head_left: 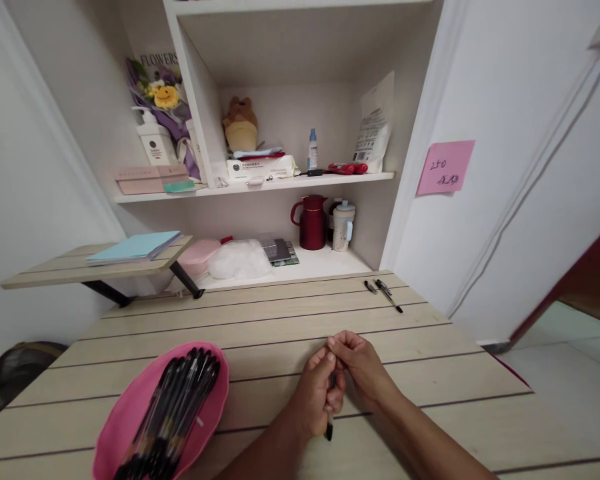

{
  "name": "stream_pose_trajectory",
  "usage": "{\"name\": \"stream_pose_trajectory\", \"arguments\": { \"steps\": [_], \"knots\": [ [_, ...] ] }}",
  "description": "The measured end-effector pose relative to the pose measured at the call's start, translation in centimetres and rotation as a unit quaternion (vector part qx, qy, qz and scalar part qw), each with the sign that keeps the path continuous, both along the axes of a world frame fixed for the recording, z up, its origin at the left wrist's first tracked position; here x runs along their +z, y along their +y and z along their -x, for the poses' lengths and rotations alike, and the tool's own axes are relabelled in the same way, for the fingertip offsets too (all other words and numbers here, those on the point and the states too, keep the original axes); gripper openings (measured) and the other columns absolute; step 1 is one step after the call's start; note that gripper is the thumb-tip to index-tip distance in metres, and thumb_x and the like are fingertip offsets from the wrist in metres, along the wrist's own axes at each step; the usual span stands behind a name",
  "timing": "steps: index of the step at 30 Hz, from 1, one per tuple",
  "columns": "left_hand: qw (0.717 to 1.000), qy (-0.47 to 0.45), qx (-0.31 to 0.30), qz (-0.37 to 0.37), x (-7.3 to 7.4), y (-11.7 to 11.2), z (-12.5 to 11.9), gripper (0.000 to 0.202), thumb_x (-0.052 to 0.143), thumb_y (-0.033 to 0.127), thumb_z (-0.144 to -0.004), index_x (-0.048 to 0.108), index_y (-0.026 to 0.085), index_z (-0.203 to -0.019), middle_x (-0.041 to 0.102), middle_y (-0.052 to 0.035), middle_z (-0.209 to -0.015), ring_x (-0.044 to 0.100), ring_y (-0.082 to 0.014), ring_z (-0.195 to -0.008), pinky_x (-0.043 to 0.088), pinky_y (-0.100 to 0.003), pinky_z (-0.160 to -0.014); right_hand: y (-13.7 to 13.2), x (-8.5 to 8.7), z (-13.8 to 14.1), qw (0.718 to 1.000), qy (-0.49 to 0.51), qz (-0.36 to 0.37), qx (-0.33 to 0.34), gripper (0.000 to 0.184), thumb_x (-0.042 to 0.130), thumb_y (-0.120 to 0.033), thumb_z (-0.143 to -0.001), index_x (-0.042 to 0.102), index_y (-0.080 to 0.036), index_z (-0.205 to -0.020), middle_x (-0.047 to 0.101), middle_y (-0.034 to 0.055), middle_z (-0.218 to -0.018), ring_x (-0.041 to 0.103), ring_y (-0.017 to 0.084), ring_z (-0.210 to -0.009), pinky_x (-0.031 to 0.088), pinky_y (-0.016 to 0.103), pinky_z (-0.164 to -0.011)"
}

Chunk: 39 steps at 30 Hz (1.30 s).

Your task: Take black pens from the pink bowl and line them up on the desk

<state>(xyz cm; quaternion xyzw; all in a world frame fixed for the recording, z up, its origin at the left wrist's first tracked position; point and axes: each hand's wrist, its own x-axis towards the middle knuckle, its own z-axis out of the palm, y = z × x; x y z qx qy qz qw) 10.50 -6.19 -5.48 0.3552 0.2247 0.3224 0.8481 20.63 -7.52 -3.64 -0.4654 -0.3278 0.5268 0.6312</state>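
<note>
The black pen (329,430) stood over the middle of the tabletop (275,370), its long axis running nearly up and down the view, with the dark lower end aimed back toward the person and the upper part hidden by fingers. To its left, an oval pink basin (111,427) with a wavy rim held a thick bundle of pens (183,400) — most lay side by side, slanting from lower left to upper right. Farther off, near the right back edge, a few loose pen parts (390,297) lay on the tabletop. The left hand (311,395) was curled around the pen; the right hand (364,365) met it from above, thumb and fingers drawn together — whether they gripped the pen's top could not be told.
</note>
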Motion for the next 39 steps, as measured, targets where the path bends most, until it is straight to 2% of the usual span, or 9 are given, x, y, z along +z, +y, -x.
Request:
{"name": "stream_pose_trajectory", "arguments": {
  "steps": [8,11,14,20,24,27,30,32,39],
  "knots": [
    [0.999,0.009,-0.025,0.02,0.4,0.1,0.3,0.031,0.055,0.047,-0.076,0.039,0.02,-0.076,0.046,0.0069,-0.054,0.021,0.0015,-0.03,0.006,-0.013,-0.033,-0.3,0.5,0.0,0.993,0.107,-0.022,0.043,0.031,0.072,-0.043,-0.06,0.064,-0.016,-0.071,0.064,0.0033,-0.064,0.055,0.011,-0.054,0.044,0.023,-0.055],
    [1.0,0.01,-0.013,0.01,0.3,0.2,0.3,0.03,0.055,0.046,-0.076,0.041,0.02,-0.081,0.046,0.0072,-0.054,0.022,0.0011,-0.03,0.006,-0.014,-0.032,-0.4,0.3,0.5,0.993,0.089,-0.001,0.075,0.034,0.066,-0.049,-0.066,0.06,-0.016,-0.069,0.057,-0.0003,-0.047,0.048,0.01,-0.039,0.039,0.022,-0.043],
    [0.999,0.014,-0.028,0.01,0.3,0.2,0.3,0.029,0.054,0.046,-0.077,0.043,0.02,-0.086,0.045,0.0073,-0.053,0.022,0.0007,-0.029,0.006,-0.014,-0.032,-0.4,0.0,0.7,0.996,0.07,0.004,0.05,0.03,0.072,-0.041,-0.062,0.056,-0.015,-0.06,0.052,-0.003,-0.04,0.039,0.006,-0.029,0.028,0.018,-0.033],
    [0.999,-0.019,-0.044,0.021,0.4,0.2,0.4,0.03,0.055,0.045,-0.076,0.04,0.02,-0.077,0.047,0.0069,-0.053,0.023,0.0008,-0.029,0.006,-0.014,-0.033,-0.5,0.0,0.0,0.99,0.128,-0.016,0.062,0.02,0.073,-0.033,-0.062,0.067,-0.014,-0.068,0.066,0.0048,-0.063,0.057,0.012,-0.053,0.045,0.023,-0.055],
    [0.998,-0.018,-0.049,0.027,0.4,0.2,0.5,0.029,0.056,0.044,-0.076,0.04,0.02,-0.077,0.047,0.0071,-0.053,0.022,0.0011,-0.029,0.006,-0.014,-0.033,-0.5,0.3,-0.1,0.986,0.147,-0.01,0.082,0.025,0.07,-0.037,-0.065,0.068,-0.015,-0.076,0.069,0.0085,-0.081,0.06,0.014,-0.061,0.046,0.024,-0.055],
    [0.999,-0.001,-0.025,0.021,0.4,0.2,0.4,0.03,0.055,0.046,-0.076,0.04,0.02,-0.077,0.046,0.0071,-0.054,0.022,0.0011,-0.029,0.006,-0.014,-0.033,-0.6,0.6,0.2,0.987,0.132,0.0,0.088,0.032,0.066,-0.044,-0.068,0.066,-0.016,-0.083,0.067,0.0057,-0.067,0.059,0.014,-0.057,0.045,0.025,-0.052],
    [1.0,0.012,-0.009,0.009,0.5,0.1,0.3,0.031,0.055,0.047,-0.076,0.042,0.021,-0.083,0.045,0.0077,-0.053,0.021,0.0009,-0.029,0.006,-0.014,-0.033,-0.6,0.5,0.4,0.995,0.075,0.001,0.073,0.03,0.069,-0.044,-0.065,0.062,-0.015,-0.069,0.054,-0.002,-0.042,0.046,0.009,-0.035,0.036,0.02,-0.039],
    [1.0,0.014,-0.016,0.006,0.5,0.0,0.2,0.031,0.055,0.047,-0.076,0.042,0.021,-0.085,0.045,0.0079,-0.052,0.02,0.0007,-0.029,0.007,-0.014,-0.032,-0.6,0.3,0.4,0.996,0.063,-0.005,0.059,0.028,0.073,-0.039,-0.061,0.06,-0.014,-0.062,0.054,-0.0024,-0.042,0.041,0.006,-0.032,0.033,0.018,-0.036],
    [0.998,0.005,-0.062,0.011,0.3,-0.3,0.5,0.03,0.055,0.045,-0.076,0.041,0.019,-0.075,0.045,0.0074,-0.051,0.019,0.001,-0.029,0.007,-0.014,-0.033,-0.3,0.9,-1.3,0.991,0.132,-0.029,0.017,0.025,0.072,-0.038,-0.064,0.068,-0.017,-0.076,0.069,0.0072,-0.081,0.063,0.016,-0.077,0.049,0.026,-0.071]
  ]
}}
